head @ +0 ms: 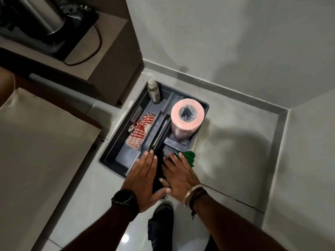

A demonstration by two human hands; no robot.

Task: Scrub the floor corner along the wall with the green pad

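Observation:
The green pad [189,156] lies at the near right edge of a grey caddy [108,151] that stands on the floor. My right hand [179,176] reaches over the caddy's near end with its fingers stretched out flat, the fingertips resting on the pad and covering its left part. My left hand [145,176] hovers beside it, flat and spread, holding nothing, with its fingertips by the caddy's centre handle [157,131]. The floor corner [279,113], where two grey walls meet, is to the right beyond the caddy.
In the caddy stand a spray bottle [154,91] and a pink roll [186,115], with a red striped cloth [139,131] lying beside the handle. A brown cabinet [108,51] rises at the left. My dark shoe [161,225] is just below the hands.

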